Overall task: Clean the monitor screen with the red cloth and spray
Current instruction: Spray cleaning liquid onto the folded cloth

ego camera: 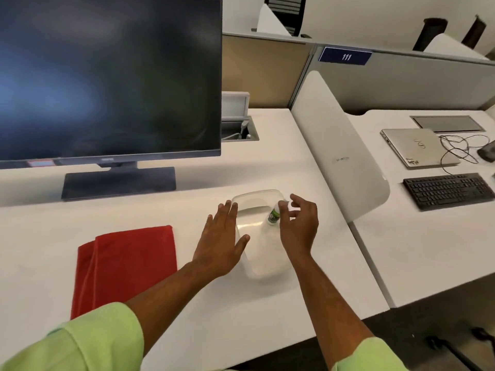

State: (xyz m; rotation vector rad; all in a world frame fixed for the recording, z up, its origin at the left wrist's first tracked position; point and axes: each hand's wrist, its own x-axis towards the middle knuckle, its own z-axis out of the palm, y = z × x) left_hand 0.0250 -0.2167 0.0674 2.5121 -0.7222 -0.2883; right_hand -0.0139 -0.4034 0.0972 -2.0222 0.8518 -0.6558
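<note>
Reaching for spray bottle in clear tray

Small clear spray bottle with a green label [274, 215] stood at the far right of a shallow translucent plastic tray [263, 263] on the white desk [281, 156]. Right hand [298, 226] hovered at the bottle, fingers loosely curled and apart, thumb near the cap; contact could not be told. Left hand [221, 238] lay flat at the tray's left rim, fingers straight and slightly spread. Folded red cloth [126, 266] sat left of the tray, untouched. Large black flat monitor [107, 76] stood far left, screen dark. Bottle looked light, stiff and smooth, likely easy to tip; best pinched round the body below the cap. Cloth soft and limp, graspable anywhere
</note>
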